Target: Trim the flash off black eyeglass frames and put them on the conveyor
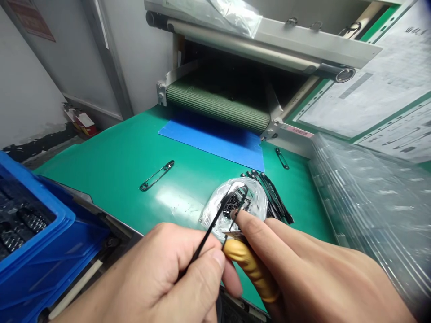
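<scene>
"Saw what first, at the far left?"

"Saw a blue crate (63, 251) with dark pieces inside, just beside the green table (117, 157). On the tabletop, noticed a slim oblong piece (159, 178), well apart from both hands."

"And then?"

"Found the left hand (175, 269) closed on a black looped strip (217, 215), pinched between thumb and index finger, bend pointing away, beyond the left fingertips and above a clear plastic bag (208, 208) of tiny dark bits (230, 206)."

"Made out the right hand's grip?"

"Only partly. Saw the right hand (303, 260) with fingers curled, index fingertip against the loop's right limb. Could not tell a pinch from a touch. Under that finger, saw something yellow (251, 269), cover or handle, impossible to tell which."

"And farther right?"

"Noted bunched black pieces (278, 197) just beside the bag, a single black piece (282, 158) farther back, then stacked clear trays (370, 197)."
</scene>
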